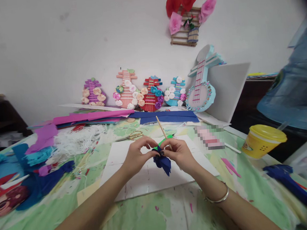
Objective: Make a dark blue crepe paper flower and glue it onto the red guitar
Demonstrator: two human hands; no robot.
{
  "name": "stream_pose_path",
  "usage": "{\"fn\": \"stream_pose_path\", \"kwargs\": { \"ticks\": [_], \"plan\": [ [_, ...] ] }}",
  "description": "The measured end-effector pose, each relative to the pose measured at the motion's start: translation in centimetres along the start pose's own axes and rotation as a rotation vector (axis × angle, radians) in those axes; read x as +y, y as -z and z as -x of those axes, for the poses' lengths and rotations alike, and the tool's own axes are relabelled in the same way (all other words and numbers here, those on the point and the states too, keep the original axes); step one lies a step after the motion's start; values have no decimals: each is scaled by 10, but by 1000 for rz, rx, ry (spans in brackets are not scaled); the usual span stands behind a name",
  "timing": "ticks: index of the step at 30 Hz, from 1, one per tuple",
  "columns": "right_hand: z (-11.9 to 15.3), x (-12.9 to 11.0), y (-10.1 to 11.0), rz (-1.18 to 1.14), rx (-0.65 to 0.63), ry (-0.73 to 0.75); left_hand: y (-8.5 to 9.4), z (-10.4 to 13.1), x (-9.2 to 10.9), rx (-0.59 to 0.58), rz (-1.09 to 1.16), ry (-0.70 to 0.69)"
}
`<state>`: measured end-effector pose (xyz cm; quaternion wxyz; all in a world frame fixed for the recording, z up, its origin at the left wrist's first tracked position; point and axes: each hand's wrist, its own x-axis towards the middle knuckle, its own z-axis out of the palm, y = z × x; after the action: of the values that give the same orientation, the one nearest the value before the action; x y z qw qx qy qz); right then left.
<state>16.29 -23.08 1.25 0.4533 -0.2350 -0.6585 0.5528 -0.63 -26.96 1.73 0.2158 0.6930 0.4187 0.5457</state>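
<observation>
Dark blue crepe paper (163,164), gathered into a flower-like bunch, hangs between my two hands above a white board (137,185). My left hand (136,157) pinches its upper left edge between thumb and finger. From the other side, my right hand (182,154) has thumb and fingers closed on the same paper. A thin wooden stick (160,125) slants up from behind the right fingers; its lower part is hidden. Something bright green (166,139) shows just behind the fingertips, partly covered. Gold-handled scissors (132,135) lie beyond the left hand.
Paper strips (95,116) and white string (75,139) lie at the back left. Crafted instruments with paper flowers (150,95) lean against the wall. On the right are a yellow lidded tub (263,141), a blue glue gun (289,182) and a large water bottle (292,90).
</observation>
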Motion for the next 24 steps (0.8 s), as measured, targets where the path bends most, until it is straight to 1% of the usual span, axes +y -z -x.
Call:
{"fn": "stream_pose_path", "kwargs": {
  "ticks": [3,5,10,13,17,24],
  "plan": [
    [0,0,1,-70,-35,-38,-1,-2,-2,-75,89,87],
    [0,-1,2,-106,-42,-57,-2,-2,-3,-102,128,150],
    [-1,1,3,-115,-29,-55,-2,-3,-3,-88,278,227],
    [-2,3,4,-115,-34,-37,-1,-2,-2,-84,289,237],
    [-2,4,4,-106,-26,-17,-1,-1,-2,-88,274,216],
    [-1,1,2,-127,-39,-39,-1,-1,-2,-100,332,187]
  ]
}}
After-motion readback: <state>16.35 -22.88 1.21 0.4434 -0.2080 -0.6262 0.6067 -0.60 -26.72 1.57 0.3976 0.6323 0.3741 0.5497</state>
